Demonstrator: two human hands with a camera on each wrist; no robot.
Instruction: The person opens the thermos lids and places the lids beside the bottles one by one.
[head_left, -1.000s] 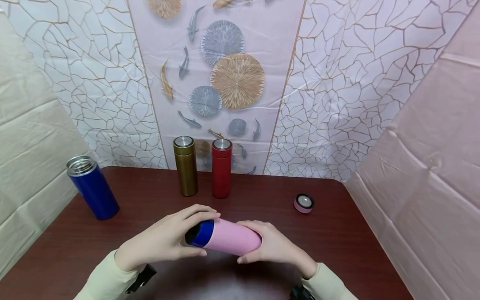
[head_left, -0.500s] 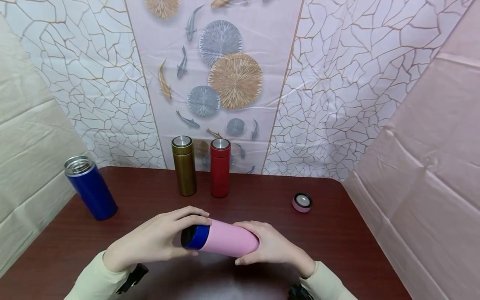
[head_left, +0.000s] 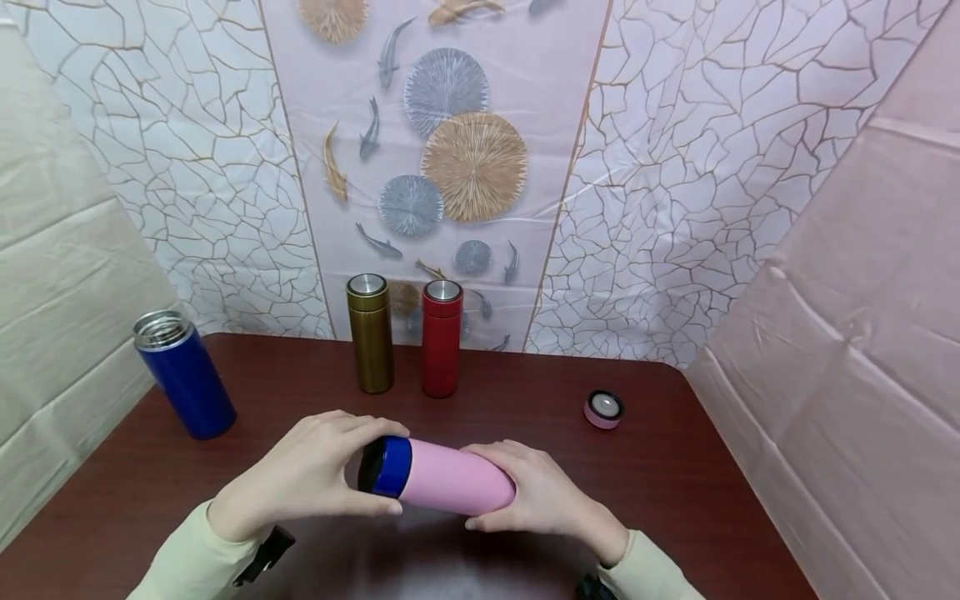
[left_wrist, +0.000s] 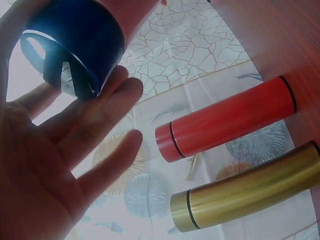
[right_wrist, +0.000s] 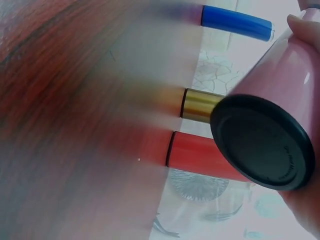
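A pink thermos bottle (head_left: 459,478) is held lying almost level above the table, with a blue lid (head_left: 393,467) on its left end. My left hand (head_left: 307,471) spans that lid, thumb below and fingers above. Seen from the left wrist, the lid (left_wrist: 82,40) lies between the thumb side and the fingers, and several fingers stand off it. My right hand (head_left: 540,492) grips the bottle near its base. In the right wrist view the bottle's black bottom (right_wrist: 262,142) faces the camera. A pink lid (head_left: 603,410) lies on the table at the right, its inner side up.
An uncapped blue bottle (head_left: 187,379) stands at the table's left edge. Capped gold (head_left: 371,337) and red (head_left: 442,342) bottles stand at the back, before a patterned cloth (head_left: 450,167). The dark red table (head_left: 675,500) runs to cloth walls on both sides.
The left hand and the bottle have shifted slightly left, and the left fingers and thumb have changed position around the blue lid. The right hand keeps its grip.
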